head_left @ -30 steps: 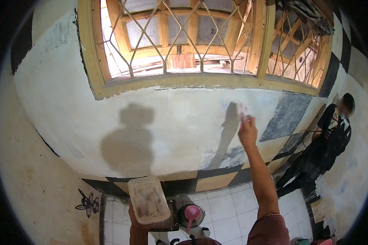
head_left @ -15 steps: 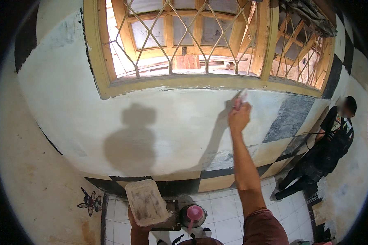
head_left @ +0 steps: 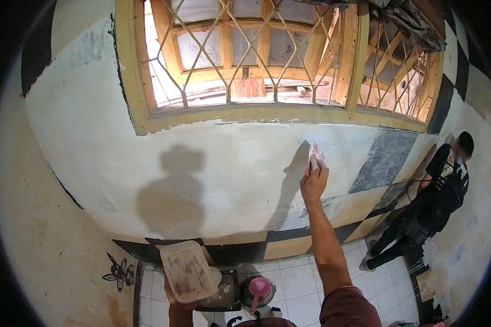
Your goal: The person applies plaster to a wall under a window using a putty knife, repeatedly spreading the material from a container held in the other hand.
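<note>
My right hand (head_left: 314, 182) is closed around a small putty knife (head_left: 316, 152) with a pinkish-red handle and a whitish, smeared blade. The blade points up at the whitened wall (head_left: 245, 169), a little below the window frame; whether it touches the wall I cannot tell. At the lower left, my left hand (head_left: 174, 298) grips the side of a shallow rectangular plastic tub (head_left: 186, 267). Pale and dark residue coats the tub, which is tilted. Most of my left fingers are hidden beneath it.
Above is a yellow wooden window frame (head_left: 245, 113) with a metal grille. A pink dipper (head_left: 259, 285) rests on a dark bucket above the white floor tiles, beside a dark square board (head_left: 227, 297). Another person (head_left: 431, 201) in dark clothes stands at the right wall.
My right hand has moved down the wall with the putty knife, away from the window frame. The tub in my left hand has shifted slightly left.
</note>
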Motion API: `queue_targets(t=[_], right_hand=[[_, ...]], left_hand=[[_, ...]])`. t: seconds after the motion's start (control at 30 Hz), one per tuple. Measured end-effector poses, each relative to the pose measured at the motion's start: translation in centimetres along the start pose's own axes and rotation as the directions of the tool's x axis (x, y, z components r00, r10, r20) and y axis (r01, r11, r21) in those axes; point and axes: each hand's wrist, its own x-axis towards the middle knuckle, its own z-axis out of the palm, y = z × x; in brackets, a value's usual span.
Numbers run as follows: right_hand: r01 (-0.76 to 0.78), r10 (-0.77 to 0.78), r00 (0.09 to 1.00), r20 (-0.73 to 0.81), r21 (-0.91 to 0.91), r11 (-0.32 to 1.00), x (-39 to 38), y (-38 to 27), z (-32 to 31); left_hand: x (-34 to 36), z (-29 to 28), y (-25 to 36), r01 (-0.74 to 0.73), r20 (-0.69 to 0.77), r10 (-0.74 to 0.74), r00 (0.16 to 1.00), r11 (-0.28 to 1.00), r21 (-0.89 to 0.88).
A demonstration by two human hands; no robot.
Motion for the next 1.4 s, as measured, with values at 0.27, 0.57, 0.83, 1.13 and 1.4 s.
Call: queue_targets(t=[0.27,0.57,0.83,1.13,1.4], right_hand=[[0.069,-0.145,0.854,0.5,0.168,0.983,2.7,5.5,2.9],[0.095,-0.137,0.922,0.362,0.132,0.987,-3.8,10.7,-2.4],[-0.499,0.539,0.841,-0.047,0.317,0.806,7.7,9.4,-3.5],[-0.374,0.24,0.886,0.396,0.306,0.876,1.9,-7.6,6.7],[-0.07,-0.057,0.937,0.344,0.344,0.936,-2.0,-10.1,1.7]], left_hand=[[1.0,4.9,2.1,-0.015,-0.051,0.023,0.998,0.99,0.143],[1.4,10.9,3.7,0.233,0.101,-0.304,0.947,0.438,-0.868],[1.1,12.2,3.3,0.278,0.158,-0.33,0.931,0.358,-0.891],[0.1,7.6,2.2,-0.008,-0.076,-0.027,0.997,0.905,-0.425],[1.4,6.7,4.9,-0.085,-0.054,0.093,0.994,0.989,0.121]])
